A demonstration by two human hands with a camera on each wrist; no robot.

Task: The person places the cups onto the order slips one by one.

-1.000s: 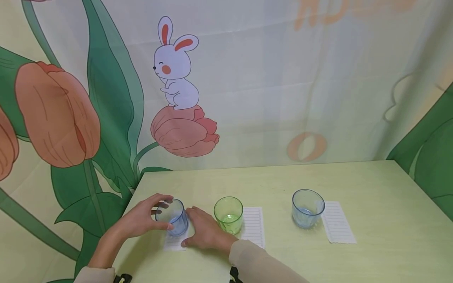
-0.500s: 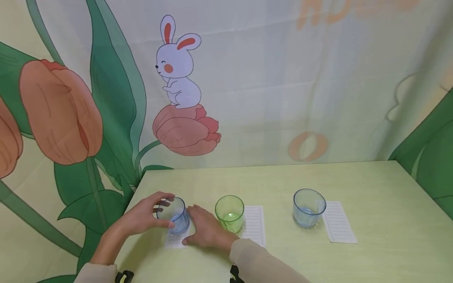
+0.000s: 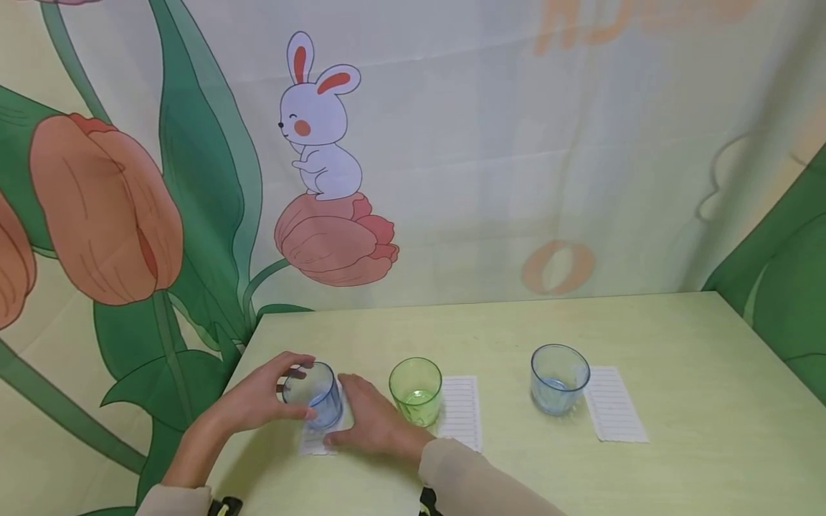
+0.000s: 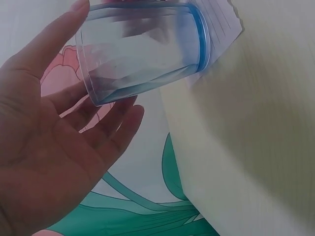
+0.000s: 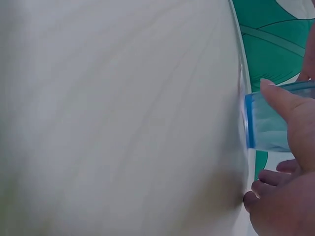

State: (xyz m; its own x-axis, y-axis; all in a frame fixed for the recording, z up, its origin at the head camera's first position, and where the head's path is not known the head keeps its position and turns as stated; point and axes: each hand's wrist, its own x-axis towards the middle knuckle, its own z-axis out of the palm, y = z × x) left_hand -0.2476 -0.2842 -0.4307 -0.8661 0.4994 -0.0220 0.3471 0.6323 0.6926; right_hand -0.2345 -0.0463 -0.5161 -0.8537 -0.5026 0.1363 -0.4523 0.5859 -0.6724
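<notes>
A clear blue glass [image 3: 320, 403] is at the left of the table, over a lined paper slip [image 3: 316, 446]. My left hand [image 3: 261, 394] holds this glass near its rim, thumb on the near side and fingers on the far side. In the left wrist view the glass [image 4: 142, 49] shows its thick blue base above the slip. My right hand [image 3: 376, 421] lies low against the right side of the glass, its thumb reaching over the slip. The right wrist view shows the right thumb [image 5: 280, 98] in front of the glass; some fingertips are hidden in the head view.
A green glass [image 3: 416, 393] stands right of my right hand, with a lined slip [image 3: 461, 412] beside it. Farther right is another blue glass [image 3: 560, 380] with its own slip [image 3: 616, 405]. A printed curtain [image 3: 452, 179] hangs behind the table [image 3: 516, 473].
My right thumb has shifted slightly left over the slip. The left hand keeps its hold on the blue glass, and the other glasses stay put. The view moved a little.
</notes>
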